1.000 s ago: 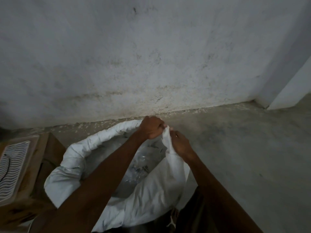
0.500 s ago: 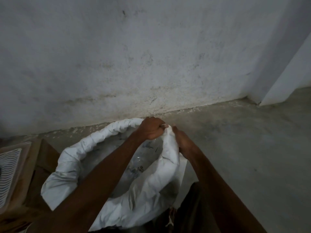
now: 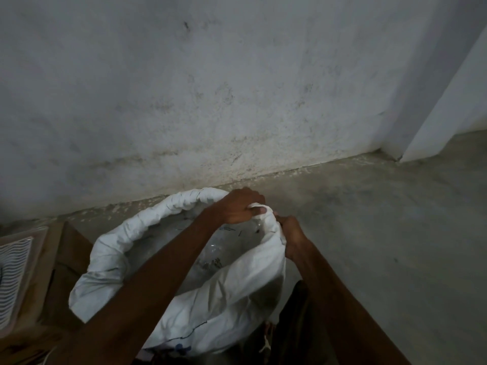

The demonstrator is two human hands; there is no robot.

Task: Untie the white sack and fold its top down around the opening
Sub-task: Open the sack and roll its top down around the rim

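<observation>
White woven cloth makes up the sack (image 3: 110,262), which stands open on the grey concrete floor (image 3: 382,233) in the lower middle of the view, close to the foot of a stained plaster wall (image 3: 210,88). Its top is turned down into a thick rolled rim that runs from about 6 o'clock round the left side, through 9 o'clock, up to 12 o'clock. On the right side, from about 1 to 4 o'clock, the cloth is looser and less tightly rolled. Inside the mouth some clear crinkled plastic (image 3: 210,248) shows; what it holds cannot be made out.

Both bare arms reach from the bottom of the view across the sack to its far right edge, at about 1 o'clock of the opening. The left hand (image 3: 238,206) is knuckles-up, its fingers curled round a bunched fold of the rim, with the thumb pressed against the white cloth. The right hand (image 3: 292,237) sits just beside it on the outer side of the rim, at about 2 o'clock; its fingers are tucked under the cloth and mostly hidden, so it seems to grip the fabric, though how the fingertips lie cannot be told. The two hands are very near, with a small knob of cloth between them.

At 9 o'clock of the sack, touching or just beside it, stands a brown cardboard box (image 3: 63,259), and at the far left edge lies a flat thing with a wavy striped pattern (image 3: 13,275).
</observation>
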